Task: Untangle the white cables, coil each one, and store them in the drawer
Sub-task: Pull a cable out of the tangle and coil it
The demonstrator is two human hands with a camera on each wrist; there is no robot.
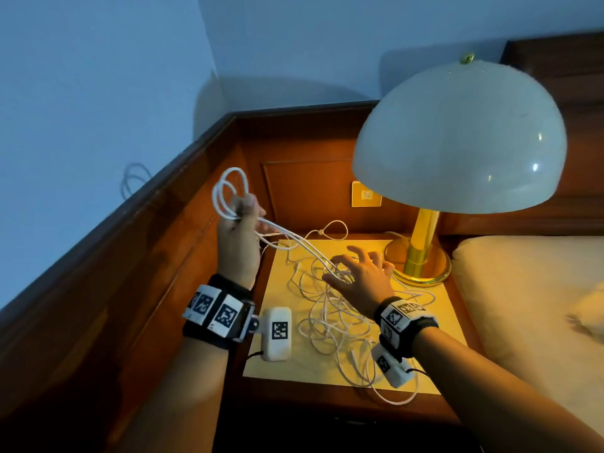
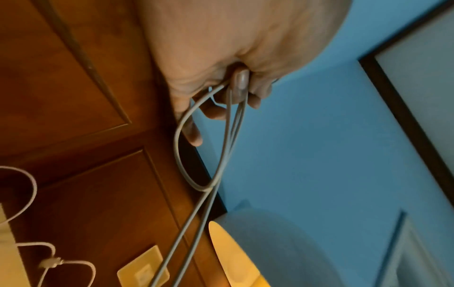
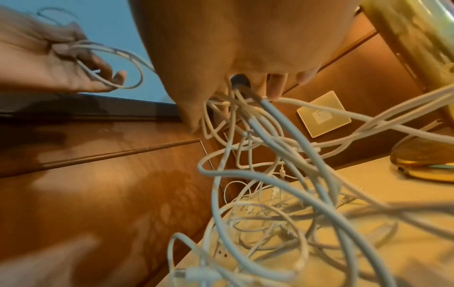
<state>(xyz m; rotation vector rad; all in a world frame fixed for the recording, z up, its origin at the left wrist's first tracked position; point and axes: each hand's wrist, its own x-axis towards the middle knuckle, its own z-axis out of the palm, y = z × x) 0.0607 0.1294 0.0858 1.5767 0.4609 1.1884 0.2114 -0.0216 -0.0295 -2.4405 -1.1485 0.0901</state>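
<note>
Left hand (image 1: 240, 237) raised beside wood panel, fingers pinching coil (image 1: 228, 194) of white cable, strands running down to tangle (image 1: 336, 318) on nightstand (image 1: 434, 305), right hand (image 1: 362, 276) over tangle, thumb and forefinger pinching strands, other fingers spread, lamp (image 1: 457, 138) just right.

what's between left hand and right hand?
Taut white cable strands run from the left hand to the right hand; head view shows it.
</note>
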